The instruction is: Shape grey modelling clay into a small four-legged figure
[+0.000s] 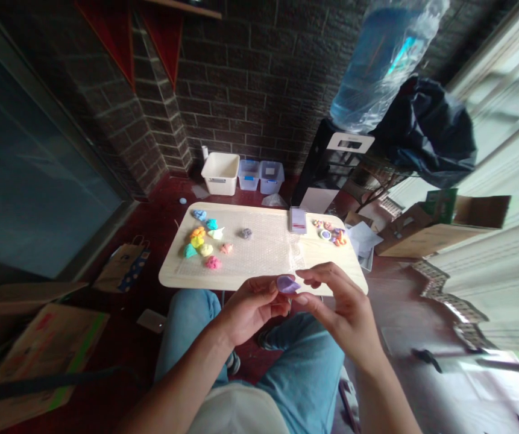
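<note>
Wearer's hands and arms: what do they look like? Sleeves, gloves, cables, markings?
Left hand and right hand: both ungloved; no ring, watch, cable or marking visible. Forearms bare, no sleeve in view. Also worn: pale top, blue jeans.

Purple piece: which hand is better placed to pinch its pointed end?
Probably the right hand: its thumb and fingers are parted near that end, while the left hand holds the purple piece.

A small purple lump of clay-like material [288, 284], rounded at 9 o'clock and tapering towards 3, is pinched in the left hand [252, 304], at 5 o'clock from mid-view.
</note>
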Demonstrator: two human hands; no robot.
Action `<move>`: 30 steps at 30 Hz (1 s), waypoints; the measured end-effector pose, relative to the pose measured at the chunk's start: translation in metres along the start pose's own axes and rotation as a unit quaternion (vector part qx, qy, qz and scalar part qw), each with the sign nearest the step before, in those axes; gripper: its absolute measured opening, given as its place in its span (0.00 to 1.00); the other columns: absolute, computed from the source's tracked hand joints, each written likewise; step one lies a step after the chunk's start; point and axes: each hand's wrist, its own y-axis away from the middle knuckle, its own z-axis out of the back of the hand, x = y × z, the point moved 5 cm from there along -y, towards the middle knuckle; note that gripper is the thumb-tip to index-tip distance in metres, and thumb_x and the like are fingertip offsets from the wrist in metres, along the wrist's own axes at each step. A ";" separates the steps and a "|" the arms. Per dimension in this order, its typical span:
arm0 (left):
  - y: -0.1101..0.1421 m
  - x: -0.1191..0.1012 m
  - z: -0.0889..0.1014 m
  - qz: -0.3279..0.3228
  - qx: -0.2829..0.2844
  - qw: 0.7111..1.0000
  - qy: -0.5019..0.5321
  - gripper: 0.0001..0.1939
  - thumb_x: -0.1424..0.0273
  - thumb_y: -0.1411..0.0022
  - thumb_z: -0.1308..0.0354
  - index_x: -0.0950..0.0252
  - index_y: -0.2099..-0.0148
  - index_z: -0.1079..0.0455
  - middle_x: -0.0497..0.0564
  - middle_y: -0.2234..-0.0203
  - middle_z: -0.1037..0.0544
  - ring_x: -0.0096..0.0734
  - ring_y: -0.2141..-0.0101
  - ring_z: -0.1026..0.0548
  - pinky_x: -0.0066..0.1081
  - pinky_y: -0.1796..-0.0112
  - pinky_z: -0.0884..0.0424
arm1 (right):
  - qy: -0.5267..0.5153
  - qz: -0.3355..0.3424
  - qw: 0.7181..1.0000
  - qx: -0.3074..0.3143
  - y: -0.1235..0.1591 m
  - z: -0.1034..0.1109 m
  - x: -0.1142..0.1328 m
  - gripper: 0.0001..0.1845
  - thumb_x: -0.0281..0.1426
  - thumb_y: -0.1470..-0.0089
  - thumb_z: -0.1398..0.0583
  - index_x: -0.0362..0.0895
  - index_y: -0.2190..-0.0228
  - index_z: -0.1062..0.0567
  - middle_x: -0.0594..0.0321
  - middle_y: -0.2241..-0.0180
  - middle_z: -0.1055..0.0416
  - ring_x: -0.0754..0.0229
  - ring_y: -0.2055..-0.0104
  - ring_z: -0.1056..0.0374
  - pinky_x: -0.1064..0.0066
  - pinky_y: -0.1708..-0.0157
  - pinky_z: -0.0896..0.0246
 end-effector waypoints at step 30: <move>-0.002 0.013 0.030 0.088 -0.107 0.958 -0.251 0.17 0.59 0.42 0.37 0.65 0.57 0.22 0.55 0.64 0.19 0.29 0.66 0.25 0.28 0.63 0.34 | -0.182 -0.333 0.904 -0.196 -0.015 0.070 -0.224 0.21 0.47 0.59 0.31 0.44 0.71 0.25 0.70 0.77 0.34 0.67 0.76 0.38 0.74 0.74 0.40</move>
